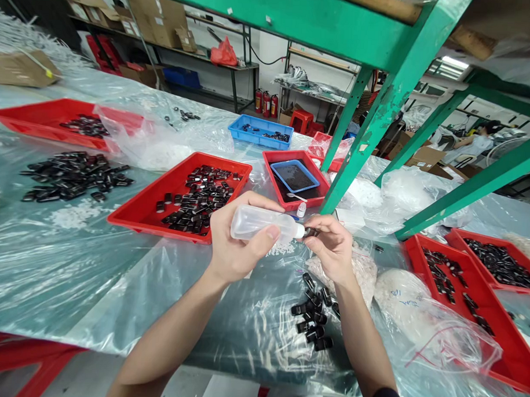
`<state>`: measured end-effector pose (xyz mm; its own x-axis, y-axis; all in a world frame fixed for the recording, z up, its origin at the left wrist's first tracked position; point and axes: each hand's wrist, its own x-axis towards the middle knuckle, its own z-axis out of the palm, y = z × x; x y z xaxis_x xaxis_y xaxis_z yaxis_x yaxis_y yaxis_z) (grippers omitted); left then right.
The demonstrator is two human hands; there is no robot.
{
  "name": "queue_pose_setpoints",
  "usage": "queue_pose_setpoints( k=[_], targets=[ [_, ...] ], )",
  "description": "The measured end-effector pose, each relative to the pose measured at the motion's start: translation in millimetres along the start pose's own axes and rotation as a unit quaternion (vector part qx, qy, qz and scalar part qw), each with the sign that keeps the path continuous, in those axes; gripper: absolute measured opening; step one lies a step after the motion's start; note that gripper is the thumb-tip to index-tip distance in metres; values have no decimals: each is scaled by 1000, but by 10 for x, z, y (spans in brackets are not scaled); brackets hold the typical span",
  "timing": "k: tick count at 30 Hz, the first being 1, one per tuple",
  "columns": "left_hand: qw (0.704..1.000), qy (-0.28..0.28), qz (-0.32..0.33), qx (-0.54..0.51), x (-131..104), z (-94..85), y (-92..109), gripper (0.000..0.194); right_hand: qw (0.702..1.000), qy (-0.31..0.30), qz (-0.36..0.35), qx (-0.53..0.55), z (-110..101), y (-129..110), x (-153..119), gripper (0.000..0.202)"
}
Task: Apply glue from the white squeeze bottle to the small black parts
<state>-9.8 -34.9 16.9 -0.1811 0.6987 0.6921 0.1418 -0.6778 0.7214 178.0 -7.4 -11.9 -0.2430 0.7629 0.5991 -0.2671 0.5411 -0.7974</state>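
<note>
Plastic sheet (71, 261) covers the workbench. Left hand (235, 244) is closed around a clear squeeze bottle (264, 223), lying sideways so its nozzle meets the small black part (311, 232) pinched in right hand (333, 250) fingertips. Loose black parts (313, 316) wait at 6 o'clock, red tray (134, 208) at 10.

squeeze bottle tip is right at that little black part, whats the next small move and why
Probably a light squeeze with the left hand. It holds the clear squeeze bottle level, its white nozzle meeting the small black part pinched in the right hand. Nothing appears to separate nozzle and part, so dispensing seems the likely step.
</note>
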Motion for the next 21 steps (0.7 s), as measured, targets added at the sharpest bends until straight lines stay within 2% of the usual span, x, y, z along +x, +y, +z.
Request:
queue_pose_setpoints(
  k=[11, 21],
  targets=[
    [1000, -9, 6, -25, 1, 5, 33, 24, 1000, -3, 1, -9, 5, -21, 6, 22],
    [1000, -10, 12, -17, 5, 3, 46, 25, 1000, -2, 13, 1, 5, -9, 1, 22]
  ],
)
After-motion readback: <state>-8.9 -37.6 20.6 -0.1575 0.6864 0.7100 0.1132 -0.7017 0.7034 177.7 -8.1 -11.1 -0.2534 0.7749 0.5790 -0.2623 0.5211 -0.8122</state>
